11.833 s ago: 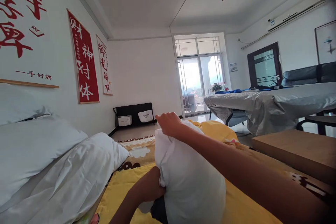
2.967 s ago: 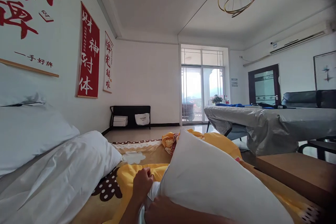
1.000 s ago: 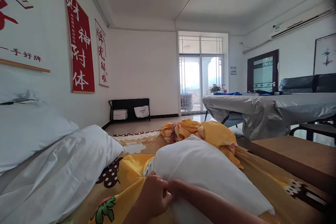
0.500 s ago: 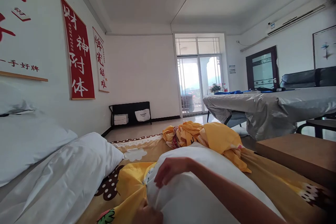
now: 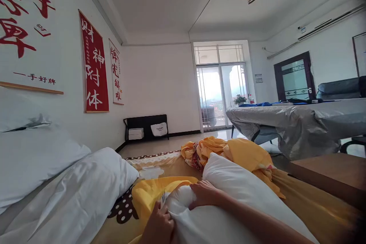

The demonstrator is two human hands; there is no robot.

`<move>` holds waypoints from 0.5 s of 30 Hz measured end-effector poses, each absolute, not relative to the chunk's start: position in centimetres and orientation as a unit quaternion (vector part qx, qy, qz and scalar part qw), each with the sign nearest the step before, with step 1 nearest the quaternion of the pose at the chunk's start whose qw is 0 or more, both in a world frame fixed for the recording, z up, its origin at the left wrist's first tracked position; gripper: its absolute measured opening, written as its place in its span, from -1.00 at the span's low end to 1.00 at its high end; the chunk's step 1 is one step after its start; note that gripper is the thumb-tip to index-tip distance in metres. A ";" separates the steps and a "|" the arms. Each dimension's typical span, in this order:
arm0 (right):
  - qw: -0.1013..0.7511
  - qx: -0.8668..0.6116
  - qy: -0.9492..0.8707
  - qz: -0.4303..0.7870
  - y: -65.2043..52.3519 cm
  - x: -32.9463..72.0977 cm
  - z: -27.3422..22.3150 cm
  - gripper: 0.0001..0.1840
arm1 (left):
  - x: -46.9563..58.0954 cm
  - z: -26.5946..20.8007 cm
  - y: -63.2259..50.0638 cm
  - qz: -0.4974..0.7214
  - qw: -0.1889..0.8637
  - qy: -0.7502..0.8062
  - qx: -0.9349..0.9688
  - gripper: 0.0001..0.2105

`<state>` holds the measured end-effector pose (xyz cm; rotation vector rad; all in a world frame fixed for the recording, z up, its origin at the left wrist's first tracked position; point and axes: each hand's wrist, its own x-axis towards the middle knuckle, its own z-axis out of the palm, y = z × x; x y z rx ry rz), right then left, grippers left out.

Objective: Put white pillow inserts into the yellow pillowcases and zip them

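Observation:
A white pillow (image 5: pixel 243 183) lies at the front of the bed, its near end pushed into folds. My right hand (image 5: pixel 205 193) reaches across it, fingers bent over and gripping the bunched white end. At the left of that end, my left hand (image 5: pixel 160 222) is closed on the edge of a yellow pillowcase (image 5: pixel 148 196), close against the pillow. The pillowcase spreads flat beyond and beside the pillow's end. My left fingertips are partly hidden, as is the pillowcase's opening.
Crumpled yellow cloth (image 5: pixel 243 151) lies beyond the pillow on the patterned bedsheet (image 5: pixel 303 194). More white pillows (image 5: pixel 80 194) are at the left by the wall. A brown box-like surface (image 5: pixel 328 171) is at right, before a table with a silver cover (image 5: pixel 300 122).
My right hand has moved right and closed on the pillow, whose end is now dented and folded. My left hand has come up further into view. The camera view has shifted slightly.

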<state>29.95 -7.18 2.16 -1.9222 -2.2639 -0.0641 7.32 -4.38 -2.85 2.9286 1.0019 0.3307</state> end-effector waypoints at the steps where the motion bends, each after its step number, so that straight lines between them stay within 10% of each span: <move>1: 0.092 -0.645 -0.758 -0.027 -8.1 29.6 2.6 -0.36 | 7.5 -1.8 -4.5 0.145 -0.018 0.328 0.933 -0.80; 5: 0.112 -0.640 -0.759 -0.039 -11.7 28.3 4.3 -0.43 | 8.4 1.4 -4.7 0.262 -0.117 0.439 0.851 -0.52; 15: 0.058 -0.526 -0.842 -0.102 -13.8 23.0 5.2 -0.67 | 11.9 7.7 -8.1 0.272 0.033 0.479 0.834 -0.77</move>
